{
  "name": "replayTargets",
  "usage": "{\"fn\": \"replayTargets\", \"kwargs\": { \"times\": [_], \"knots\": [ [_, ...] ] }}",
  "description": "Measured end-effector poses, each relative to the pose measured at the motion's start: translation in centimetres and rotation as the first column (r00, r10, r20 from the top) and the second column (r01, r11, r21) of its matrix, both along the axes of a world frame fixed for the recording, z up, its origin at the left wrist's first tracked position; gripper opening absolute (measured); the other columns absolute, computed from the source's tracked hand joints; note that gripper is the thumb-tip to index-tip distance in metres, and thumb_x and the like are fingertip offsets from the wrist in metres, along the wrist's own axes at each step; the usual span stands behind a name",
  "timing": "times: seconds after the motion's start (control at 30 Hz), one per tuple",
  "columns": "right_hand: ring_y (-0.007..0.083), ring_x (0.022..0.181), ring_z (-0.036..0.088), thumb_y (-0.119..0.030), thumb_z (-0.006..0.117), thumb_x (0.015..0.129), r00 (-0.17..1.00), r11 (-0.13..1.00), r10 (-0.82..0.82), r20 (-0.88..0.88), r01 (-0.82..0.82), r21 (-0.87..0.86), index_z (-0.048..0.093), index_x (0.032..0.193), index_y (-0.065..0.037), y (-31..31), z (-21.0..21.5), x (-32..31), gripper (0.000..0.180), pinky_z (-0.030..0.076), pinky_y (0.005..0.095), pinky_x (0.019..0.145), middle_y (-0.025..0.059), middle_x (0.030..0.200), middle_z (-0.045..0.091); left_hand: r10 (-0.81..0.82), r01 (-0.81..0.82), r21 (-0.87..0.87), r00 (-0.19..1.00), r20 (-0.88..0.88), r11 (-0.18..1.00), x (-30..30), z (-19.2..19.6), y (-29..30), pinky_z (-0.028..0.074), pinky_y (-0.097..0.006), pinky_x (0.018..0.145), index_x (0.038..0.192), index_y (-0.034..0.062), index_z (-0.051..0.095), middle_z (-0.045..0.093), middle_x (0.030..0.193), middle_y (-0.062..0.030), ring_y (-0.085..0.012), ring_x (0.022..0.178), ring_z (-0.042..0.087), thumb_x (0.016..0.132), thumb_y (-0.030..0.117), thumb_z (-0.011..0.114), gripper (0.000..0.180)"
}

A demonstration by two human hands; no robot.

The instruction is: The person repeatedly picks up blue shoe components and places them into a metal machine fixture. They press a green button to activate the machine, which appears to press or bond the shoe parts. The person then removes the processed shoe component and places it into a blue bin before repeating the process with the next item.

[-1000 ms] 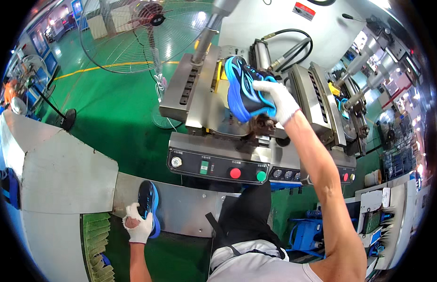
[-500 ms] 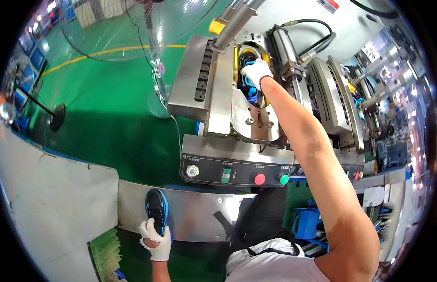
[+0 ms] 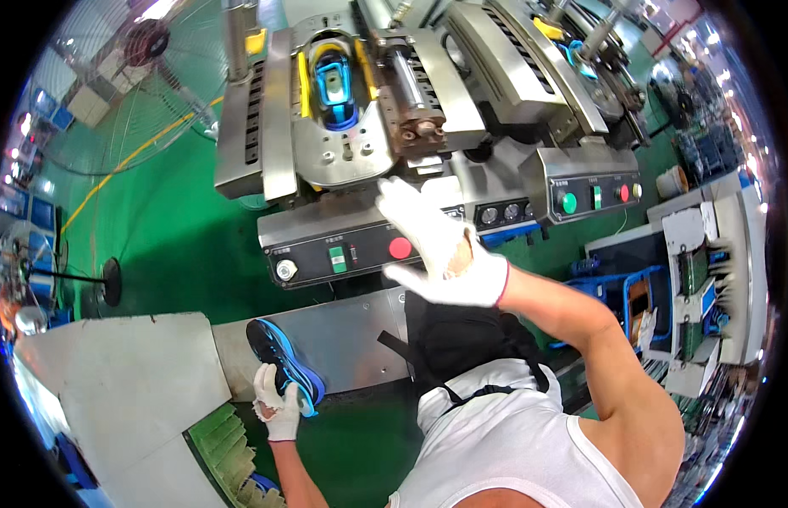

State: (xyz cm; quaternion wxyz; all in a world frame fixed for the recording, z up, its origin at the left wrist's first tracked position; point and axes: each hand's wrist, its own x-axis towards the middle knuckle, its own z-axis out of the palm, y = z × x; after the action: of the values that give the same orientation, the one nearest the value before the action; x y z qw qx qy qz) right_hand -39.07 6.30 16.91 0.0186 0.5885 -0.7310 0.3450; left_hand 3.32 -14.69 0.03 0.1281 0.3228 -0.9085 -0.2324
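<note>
My left hand (image 3: 278,405), in a white glove, is closed around the heel end of a black sneaker with a blue sole (image 3: 284,356). The sneaker's toe points away from me over the steel shelf (image 3: 360,343). A second shoe with bright blue edging (image 3: 334,85) sits in the press (image 3: 347,161), between yellow side pieces. My right hand (image 3: 445,250), also gloved, is empty with its fingers stretched out. It hovers over the right end of the press's control panel (image 3: 309,261), beside the red button (image 3: 400,248), and hides the panel's end.
Another press (image 3: 512,68) stands to the right, with its own button panel (image 3: 590,196). A floor fan (image 3: 148,46) is at the far left. A pale board (image 3: 131,364) lies at the near left, beside green bristly matting (image 3: 229,444). Blue crates (image 3: 652,292) are at the right.
My right hand has come out of the press, back toward me over the panel, and its fingers have spread. The left hand still grips the sneaker, now turned at an angle. The view has swung right.
</note>
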Motion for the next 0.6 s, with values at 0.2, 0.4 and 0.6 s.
{"fn": "replayTargets", "kwargs": {
  "times": [0.2,0.4,0.6],
  "knots": [
    [0.0500,0.155,0.028,-0.028,0.072,0.087,0.922,0.847,-0.172,-0.346,0.318,0.426,0.044,0.153,0.007,6.5,-13.1,-2.0,0.079,0.018,0.0638,0.128,0.0340,0.162,0.035,-0.114,0.116,-0.142,0.993,0.026,0.983,-5.3,0.3,-3.3,0.054,-0.047,0.084,0.103,0.0058,0.070,0.067,0.103,-0.0166,-0.0385,0.093,0.067,0.096,0.022,0.072,0.018],
    [0.0470,0.160,0.017,-0.049,0.076,0.086,0.856,0.944,-0.101,0.507,-0.078,0.320,0.024,0.166,-0.003,14.4,-7.6,3.9,0.106,0.021,0.0591,0.127,0.0291,0.172,0.020,-0.244,0.240,-0.049,0.963,-0.111,0.970,-15.3,8.4,7.1,0.053,-0.043,0.081,0.100,0.0027,0.070,0.066,0.096,-0.0153,-0.0322,0.089,0.066,0.098,0.012,0.065,0.011],
    [0.0421,0.152,0.037,-0.053,0.086,0.075,0.741,0.985,-0.169,0.650,0.094,0.148,0.026,0.165,0.000,25.5,-9.2,10.8,0.120,0.035,0.0474,0.123,0.0295,0.164,0.035,-0.520,0.588,0.111,0.775,-0.358,0.801,-29.0,11.8,22.9,0.052,-0.037,0.080,0.098,-0.0004,0.070,0.067,0.093,-0.0127,-0.0250,0.085,0.065,0.096,0.003,0.065,0.007]
  ]
}}
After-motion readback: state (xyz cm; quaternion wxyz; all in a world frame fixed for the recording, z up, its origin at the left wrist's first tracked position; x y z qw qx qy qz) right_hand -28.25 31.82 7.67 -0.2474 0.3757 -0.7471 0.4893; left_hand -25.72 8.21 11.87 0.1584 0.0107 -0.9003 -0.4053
